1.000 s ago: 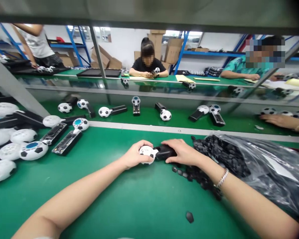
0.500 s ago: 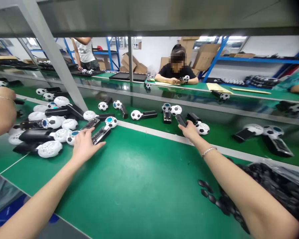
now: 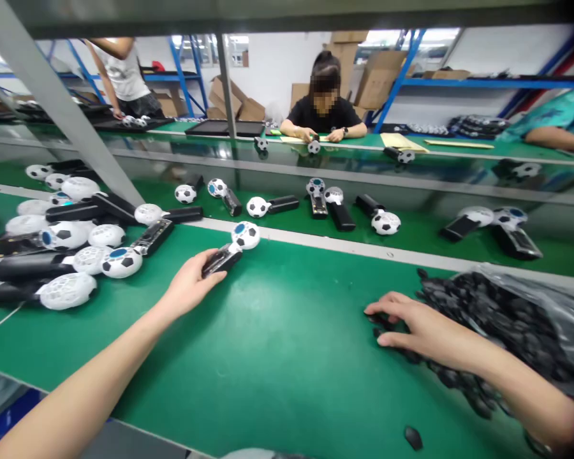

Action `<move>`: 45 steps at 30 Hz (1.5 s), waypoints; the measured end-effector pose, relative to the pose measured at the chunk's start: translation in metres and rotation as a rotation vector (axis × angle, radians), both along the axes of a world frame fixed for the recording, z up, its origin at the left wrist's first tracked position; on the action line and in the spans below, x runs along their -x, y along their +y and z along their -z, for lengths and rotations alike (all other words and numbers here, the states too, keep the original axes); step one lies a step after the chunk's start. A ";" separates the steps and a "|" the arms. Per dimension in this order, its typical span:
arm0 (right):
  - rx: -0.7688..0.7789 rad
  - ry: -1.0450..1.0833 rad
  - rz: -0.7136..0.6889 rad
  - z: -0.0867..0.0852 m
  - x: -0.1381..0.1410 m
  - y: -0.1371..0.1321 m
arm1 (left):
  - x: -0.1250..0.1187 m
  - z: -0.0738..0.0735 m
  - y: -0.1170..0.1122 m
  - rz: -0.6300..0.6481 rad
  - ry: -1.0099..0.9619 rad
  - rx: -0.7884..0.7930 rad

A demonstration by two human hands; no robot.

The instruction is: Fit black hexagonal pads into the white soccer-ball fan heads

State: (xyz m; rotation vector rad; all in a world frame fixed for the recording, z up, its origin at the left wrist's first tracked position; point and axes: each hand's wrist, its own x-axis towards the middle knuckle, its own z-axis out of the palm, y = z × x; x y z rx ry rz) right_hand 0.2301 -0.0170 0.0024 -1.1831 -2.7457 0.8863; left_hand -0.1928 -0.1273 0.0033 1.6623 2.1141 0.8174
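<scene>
My left hand (image 3: 194, 280) is closed around the black handle of a device with a soccer-ball head (image 3: 245, 235). The handle's open side shows electronics inside, and a blue disc sits on the ball. At the right, my right hand (image 3: 406, 322) is low over the green table, fingers bent and thumb apart from them. Small black plastic pieces (image 3: 463, 376) lie under and beside its fingertips; no piece is clearly gripped. Beyond the hands, a similar ball-headed device (image 3: 339, 207) rests on the belt.
Similar devices (image 3: 67, 291) are piled at the left. More lie along the green belt (image 3: 411, 245) behind a pale strip. A plastic bag (image 3: 540, 299) with black pieces sits at the right; one loose piece (image 3: 413, 438) lies nearer. A slanted metal post (image 3: 71, 115) rises at left. Co-workers are opposite.
My left hand has taken a device from beside the pile and moved it right. My right hand has let go of a device on the belt and come back to the black pieces.
</scene>
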 end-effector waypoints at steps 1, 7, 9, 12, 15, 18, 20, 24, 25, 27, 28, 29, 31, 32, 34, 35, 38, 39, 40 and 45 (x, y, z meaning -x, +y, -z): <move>-0.033 0.006 0.019 0.002 -0.006 -0.014 | -0.016 -0.001 0.001 0.073 -0.013 -0.015; -0.199 0.111 0.041 0.007 -0.004 -0.037 | -0.097 -0.001 0.013 0.418 0.059 0.032; -0.234 0.095 0.059 0.005 -0.002 -0.034 | -0.111 -0.002 0.019 0.481 0.097 0.079; -0.261 0.047 0.094 0.000 -0.001 -0.029 | -0.120 -0.008 0.032 0.532 0.117 0.182; -0.256 -0.014 0.093 -0.003 0.000 -0.026 | -0.126 -0.013 0.047 0.586 0.048 0.327; -0.279 -0.032 0.103 -0.004 0.003 -0.024 | -0.138 -0.018 0.052 0.642 0.180 0.304; -0.313 0.006 0.136 -0.005 0.005 -0.022 | -0.147 -0.021 0.048 0.618 0.433 0.143; -0.327 0.214 0.228 -0.011 0.012 -0.022 | -0.158 -0.024 0.036 0.564 0.750 -0.028; -0.326 0.277 0.247 -0.013 0.014 -0.022 | -0.159 -0.025 0.034 0.575 0.729 -0.018; -0.330 0.387 0.247 -0.015 0.017 -0.025 | -0.162 -0.025 0.032 0.605 0.614 0.012; -0.332 0.433 0.224 -0.016 0.018 -0.026 | -0.164 -0.026 0.032 0.618 0.541 0.025; -0.331 0.472 0.189 -0.016 0.018 -0.028 | -0.166 -0.025 0.033 0.638 0.471 0.039; -0.319 0.536 0.119 -0.014 0.018 -0.031 | -0.172 -0.024 0.036 0.712 0.351 0.062; -0.313 0.556 0.087 -0.013 0.017 -0.033 | -0.175 -0.023 0.039 0.758 0.307 0.064; -0.310 0.577 0.031 -0.011 0.017 -0.036 | -0.180 -0.020 0.044 0.817 0.254 0.058; -0.312 0.583 0.010 -0.011 0.017 -0.038 | -0.182 -0.019 0.046 0.815 0.242 0.056; -0.361 0.597 -0.024 -0.008 0.020 -0.042 | -0.183 -0.015 0.050 0.770 0.237 0.058; -0.384 0.595 -0.027 -0.007 0.021 -0.043 | -0.184 -0.014 0.051 0.764 0.239 0.051; -0.404 0.588 -0.028 -0.006 0.024 -0.043 | -0.184 -0.013 0.051 0.760 0.241 0.041; -0.435 0.583 -0.009 0.001 0.033 -0.044 | -0.189 -0.015 0.052 0.735 0.224 0.043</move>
